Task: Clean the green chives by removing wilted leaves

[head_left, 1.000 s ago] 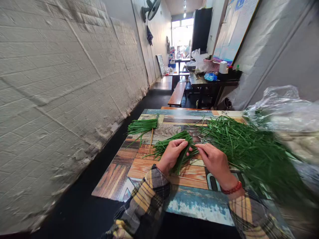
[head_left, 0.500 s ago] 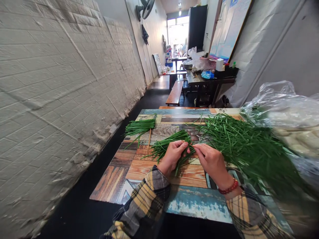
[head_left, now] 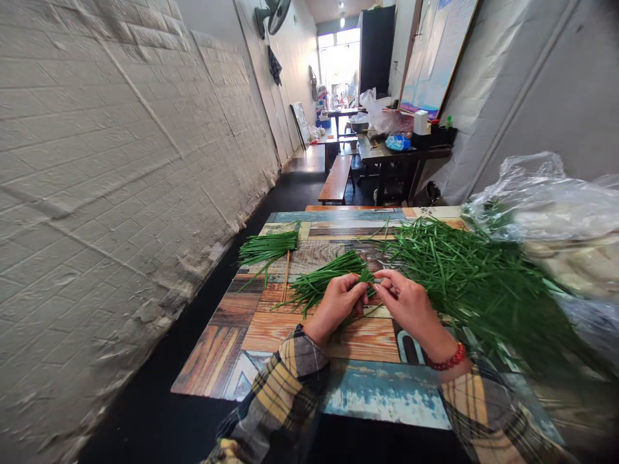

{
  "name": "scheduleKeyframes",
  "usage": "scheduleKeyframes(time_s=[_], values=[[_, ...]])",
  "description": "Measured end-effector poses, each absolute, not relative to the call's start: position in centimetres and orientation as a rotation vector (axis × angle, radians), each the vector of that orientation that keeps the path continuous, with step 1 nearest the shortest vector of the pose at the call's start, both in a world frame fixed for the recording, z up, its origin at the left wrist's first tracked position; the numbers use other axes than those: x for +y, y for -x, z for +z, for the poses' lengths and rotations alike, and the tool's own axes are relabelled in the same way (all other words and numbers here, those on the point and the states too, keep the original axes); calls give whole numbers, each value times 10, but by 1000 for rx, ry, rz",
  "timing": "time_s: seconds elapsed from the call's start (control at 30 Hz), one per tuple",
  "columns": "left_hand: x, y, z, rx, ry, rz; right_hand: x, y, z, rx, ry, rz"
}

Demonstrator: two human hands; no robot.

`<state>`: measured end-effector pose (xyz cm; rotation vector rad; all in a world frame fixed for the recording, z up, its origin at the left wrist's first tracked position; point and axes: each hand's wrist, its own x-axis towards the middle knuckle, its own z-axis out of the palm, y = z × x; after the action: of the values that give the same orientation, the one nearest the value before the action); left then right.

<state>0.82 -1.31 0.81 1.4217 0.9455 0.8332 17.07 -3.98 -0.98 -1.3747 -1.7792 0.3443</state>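
My left hand [head_left: 339, 301] is closed around the cut end of a bunch of garlic chives [head_left: 329, 274], whose long green stalks fan out to the left over the tabletop. Thumb and forefinger of my right hand [head_left: 403, 303] pinch at the chives' tip beside the left thumb; any stick inside is hidden by the fingers. Farther left lies a second row of chives [head_left: 271, 246] on a thin wooden skewer [head_left: 286, 276]. A large loose heap of chives [head_left: 449, 264] spreads just beyond and to the right of my right hand.
The patchwork wood-pattern table [head_left: 280, 332] stands beside a white brick wall [head_left: 120, 193]. Clear plastic bags [head_left: 536, 200] bulge at its right side. Behind are a wooden bench [head_left: 336, 180] and another table [head_left: 387, 154] with bags and boxes.
The chive stalks that hung below my hands are now out of sight there. The thin brownish stick between my fingertips no longer shows. My right fingers have closed in nearer the left hand.
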Motion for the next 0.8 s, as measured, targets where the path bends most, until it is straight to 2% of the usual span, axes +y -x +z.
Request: scheduleKeyframes(time_s=[0.13,0.47,0.8], values=[[-16,-10,8,904,-1442,770,-40,-173,-1,-1785,1336,477],[-19,-15,4,941,-1729,675,-38,-177,-1,-1808,1376,293],[-67,51,29,1124,-2020,530,-43,-189,15,-1655,1244,435]])
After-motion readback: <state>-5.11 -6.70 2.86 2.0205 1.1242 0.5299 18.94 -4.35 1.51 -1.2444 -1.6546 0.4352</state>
